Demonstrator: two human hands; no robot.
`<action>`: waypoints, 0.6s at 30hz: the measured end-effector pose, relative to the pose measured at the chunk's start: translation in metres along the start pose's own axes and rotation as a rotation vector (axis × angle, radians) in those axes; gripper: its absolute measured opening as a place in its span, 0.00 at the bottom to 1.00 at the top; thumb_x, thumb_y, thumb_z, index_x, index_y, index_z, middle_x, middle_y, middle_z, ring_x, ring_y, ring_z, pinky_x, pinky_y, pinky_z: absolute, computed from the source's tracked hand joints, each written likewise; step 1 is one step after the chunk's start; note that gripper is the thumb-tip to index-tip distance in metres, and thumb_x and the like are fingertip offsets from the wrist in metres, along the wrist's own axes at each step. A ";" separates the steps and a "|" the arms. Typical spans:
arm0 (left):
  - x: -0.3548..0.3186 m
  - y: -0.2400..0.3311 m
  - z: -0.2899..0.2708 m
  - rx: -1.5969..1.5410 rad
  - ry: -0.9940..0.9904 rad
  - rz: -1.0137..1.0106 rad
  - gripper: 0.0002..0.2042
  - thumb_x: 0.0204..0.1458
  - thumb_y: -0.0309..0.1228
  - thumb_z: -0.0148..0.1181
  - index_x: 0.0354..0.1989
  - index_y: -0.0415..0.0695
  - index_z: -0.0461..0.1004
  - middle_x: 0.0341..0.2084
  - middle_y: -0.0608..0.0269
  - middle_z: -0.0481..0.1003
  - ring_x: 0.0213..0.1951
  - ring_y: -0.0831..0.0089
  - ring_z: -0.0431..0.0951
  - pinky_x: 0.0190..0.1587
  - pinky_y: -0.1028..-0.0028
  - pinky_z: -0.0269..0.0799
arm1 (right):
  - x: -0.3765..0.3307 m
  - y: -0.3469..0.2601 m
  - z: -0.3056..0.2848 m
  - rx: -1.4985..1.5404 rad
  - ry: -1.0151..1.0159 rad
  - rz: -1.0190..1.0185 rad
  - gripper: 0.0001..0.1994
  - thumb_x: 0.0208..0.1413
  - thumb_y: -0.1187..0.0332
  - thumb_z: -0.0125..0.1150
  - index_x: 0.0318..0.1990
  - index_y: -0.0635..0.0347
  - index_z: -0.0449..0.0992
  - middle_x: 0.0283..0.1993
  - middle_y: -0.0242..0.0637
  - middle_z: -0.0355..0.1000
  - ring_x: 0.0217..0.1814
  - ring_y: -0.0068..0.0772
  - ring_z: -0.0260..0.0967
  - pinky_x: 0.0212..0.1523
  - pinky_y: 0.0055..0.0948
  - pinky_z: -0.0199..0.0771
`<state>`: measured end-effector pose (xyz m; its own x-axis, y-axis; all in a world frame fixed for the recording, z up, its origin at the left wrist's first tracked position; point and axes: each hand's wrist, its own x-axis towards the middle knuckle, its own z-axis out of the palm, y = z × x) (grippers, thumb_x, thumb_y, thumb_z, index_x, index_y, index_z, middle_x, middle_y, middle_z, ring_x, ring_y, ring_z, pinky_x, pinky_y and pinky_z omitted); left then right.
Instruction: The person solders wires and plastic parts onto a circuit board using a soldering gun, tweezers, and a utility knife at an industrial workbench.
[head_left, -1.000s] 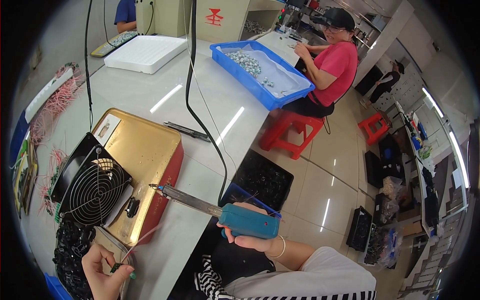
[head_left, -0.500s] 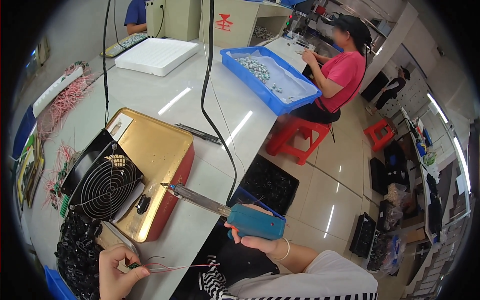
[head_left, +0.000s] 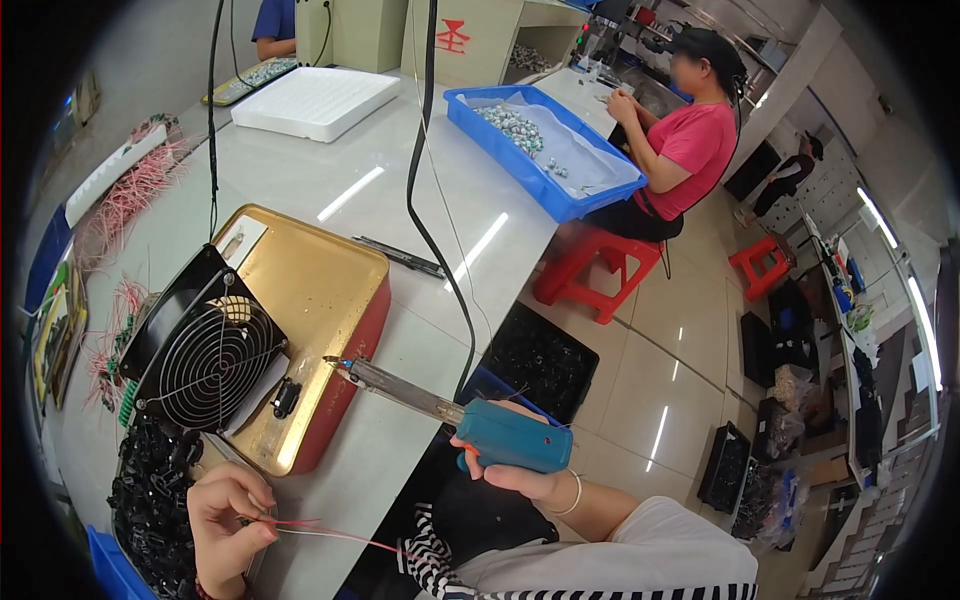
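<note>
My right hand (head_left: 528,482) is wrapped round the teal handle of a soldering gun (head_left: 515,437). Its metal tip points left, over the near right rim of a gold-lined red tin (head_left: 325,275). At the lower left, my left hand (head_left: 228,515) pinches thin red and white wires (head_left: 335,537) between thumb and fingertips. The wires trail right toward my striped sleeve; what sits at their pinched end is mostly hidden by the fingers. A black fan with a round wire guard (head_left: 222,365) leans in the tin, and a small black part (head_left: 287,398) lies beside it.
Black plastic parts (head_left: 155,500) are heaped beside my left hand. Bundles of red wires (head_left: 125,215) lie along the left. A white foam tray (head_left: 315,105) and a blue tray (head_left: 555,205) of small parts stand farther back. Dark cables hang over the table. A seated co-worker (head_left: 690,140) is at the right.
My left hand has moved slightly left and turned, and the small green board seen in its fingers is now mostly hidden. The soldering gun has hardly moved.
</note>
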<state>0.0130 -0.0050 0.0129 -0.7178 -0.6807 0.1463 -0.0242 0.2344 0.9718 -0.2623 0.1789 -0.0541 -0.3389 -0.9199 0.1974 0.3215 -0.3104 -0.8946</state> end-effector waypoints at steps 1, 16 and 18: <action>-0.002 -0.003 -0.001 -0.084 0.016 0.019 0.18 0.38 0.35 0.73 0.15 0.39 0.68 0.22 0.59 0.74 0.25 0.73 0.72 0.30 0.76 0.66 | 0.000 0.000 0.001 0.000 0.000 0.001 0.19 0.45 0.77 0.61 0.47 0.69 0.71 0.43 0.37 0.72 0.37 0.18 0.69 0.38 0.17 0.71; -0.004 -0.010 0.007 -0.392 0.015 -0.114 0.20 0.48 0.38 0.66 0.18 0.41 0.62 0.14 0.62 0.67 0.23 0.71 0.69 0.27 0.74 0.66 | 0.004 0.000 0.004 -0.035 -0.007 -0.004 0.20 0.47 0.73 0.62 0.49 0.66 0.70 0.42 0.35 0.72 0.32 0.17 0.69 0.34 0.18 0.72; -0.003 -0.010 0.009 -0.404 0.000 -0.107 0.20 0.49 0.39 0.65 0.18 0.41 0.62 0.15 0.62 0.68 0.24 0.71 0.70 0.28 0.74 0.66 | 0.005 0.000 0.004 -0.012 -0.016 -0.013 0.20 0.47 0.73 0.62 0.49 0.67 0.71 0.42 0.36 0.72 0.32 0.17 0.69 0.34 0.17 0.72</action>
<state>0.0095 0.0009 0.0013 -0.7260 -0.6865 0.0406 0.1764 -0.1289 0.9758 -0.2607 0.1729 -0.0518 -0.3285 -0.9196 0.2155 0.3069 -0.3197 -0.8965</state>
